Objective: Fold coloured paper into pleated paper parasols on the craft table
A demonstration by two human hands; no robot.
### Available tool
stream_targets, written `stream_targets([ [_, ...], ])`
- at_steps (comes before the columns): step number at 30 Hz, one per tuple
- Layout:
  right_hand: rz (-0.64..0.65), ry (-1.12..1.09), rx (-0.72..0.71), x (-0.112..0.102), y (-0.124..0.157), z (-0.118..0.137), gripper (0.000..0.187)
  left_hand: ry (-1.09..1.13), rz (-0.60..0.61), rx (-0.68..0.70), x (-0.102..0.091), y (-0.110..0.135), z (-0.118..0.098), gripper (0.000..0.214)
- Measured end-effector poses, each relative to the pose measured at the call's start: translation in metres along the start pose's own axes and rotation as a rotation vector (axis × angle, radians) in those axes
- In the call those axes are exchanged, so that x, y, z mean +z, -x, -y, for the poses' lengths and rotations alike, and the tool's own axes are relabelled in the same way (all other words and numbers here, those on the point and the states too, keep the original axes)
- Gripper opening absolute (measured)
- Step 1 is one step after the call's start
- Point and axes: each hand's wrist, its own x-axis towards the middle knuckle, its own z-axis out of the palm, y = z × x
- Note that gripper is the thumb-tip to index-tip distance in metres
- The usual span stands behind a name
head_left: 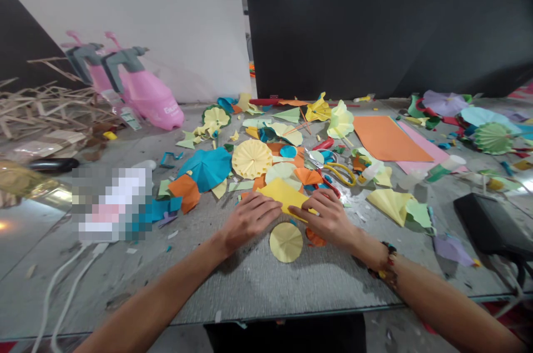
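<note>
A sheet of yellow paper (286, 193) lies between my two hands near the middle of the table. My left hand (255, 216) is closed on its left lower edge, fingers together. My right hand (327, 214) grips the right lower edge, with a beaded bracelet on that wrist. Just below the sheet rests a pale yellow pleated paper disc (286, 242), and a small orange paper piece (315, 237) sits partly under my right hand. Beyond the sheet are a cream pleated rosette (252, 159), a blue folded paper fan (207, 169) and scissors (339, 174) with yellow handles.
Pink spray bottles (152, 99) stand at the back left beside a heap of thin wooden strips (50, 106). Orange paper (391, 139) lies at the back right. A black adapter box (491, 228) sits at right. White cables (62, 292) hang over the table's front left edge.
</note>
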Motion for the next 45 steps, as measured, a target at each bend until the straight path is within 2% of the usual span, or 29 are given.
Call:
stream_targets([
  [7,0.002,0.011,0.003,-0.001,-0.0006,-0.0007,0.031,-0.02,0.022,0.009,-0.0001,-0.0008,0.0004,0.02],
  [13,0.006,0.034,0.018,-0.0005,-0.0008,-0.0005,0.023,-0.029,0.05,0.014,0.0011,0.0005,0.0003,0.022],
  [19,-0.01,0.028,0.02,0.0,-0.0015,-0.0002,0.029,-0.004,0.006,0.007,0.0007,0.0024,0.0003,0.024],
  [27,0.001,0.023,0.018,0.0007,0.0003,-0.0006,0.027,0.033,-0.033,0.0,-0.0015,0.0011,0.0003,0.018],
  [31,-0.009,0.018,0.002,0.0007,-0.0004,-0.0007,0.029,0.022,-0.007,0.0,-0.0009,0.0009,0.0017,0.021],
  [39,0.008,0.033,-0.002,-0.0012,-0.0016,-0.0001,0.02,-0.016,0.026,0.015,-0.0017,0.0005,0.0022,0.023],
  [45,0.019,0.02,-0.008,0.0014,0.0015,-0.0011,0.026,-0.052,0.082,0.02,0.0002,0.0034,0.0026,0.029],
])
